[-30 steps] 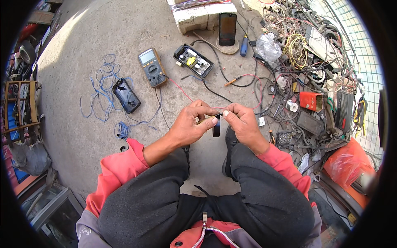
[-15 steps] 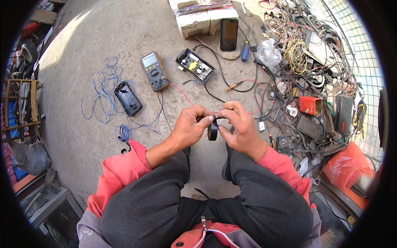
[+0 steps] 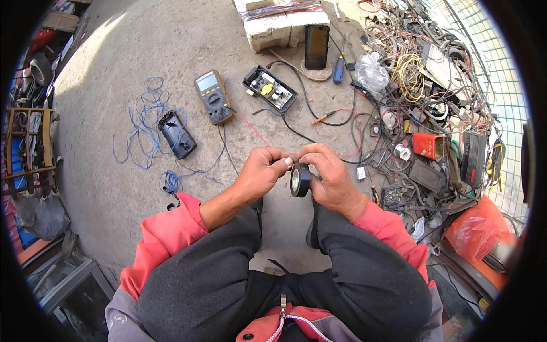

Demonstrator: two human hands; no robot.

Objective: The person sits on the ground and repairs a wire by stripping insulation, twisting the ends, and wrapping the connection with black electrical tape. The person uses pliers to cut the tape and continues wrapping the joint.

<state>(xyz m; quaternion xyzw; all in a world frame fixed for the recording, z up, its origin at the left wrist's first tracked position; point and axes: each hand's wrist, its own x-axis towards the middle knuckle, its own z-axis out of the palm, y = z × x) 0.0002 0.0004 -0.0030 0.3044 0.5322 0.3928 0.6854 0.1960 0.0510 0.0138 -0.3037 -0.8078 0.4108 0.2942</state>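
Note:
My right hand [image 3: 336, 181] has its fingers closed on a roll of black electrical tape [image 3: 302, 181], which hangs tilted below the fingertips with its light core facing left. My left hand [image 3: 256, 172] meets it from the other side, thumb and forefinger pinched together. What that pinch holds is too small and covered to make out. A black cable [image 3: 299, 134] runs from an opened case with a circuit board [image 3: 270, 89] toward my right hand. A red lead [image 3: 250, 127] from the multimeter [image 3: 213, 97] passes behind both hands.
An empty black case half [image 3: 176, 135] lies beside tangled blue wire [image 3: 142, 134]. A phone [image 3: 316, 48] leans against a white foam block [image 3: 273, 31], near a blue-handled screwdriver [image 3: 338, 70]. Heaped cables and scrap [image 3: 421, 85] fill the right side, with a solder spool [image 3: 402, 152] at its edge.
The tape roll has turned from nearly edge-on, so its side and core now show. My right fingers have shifted slightly around it; my left hand has barely moved.

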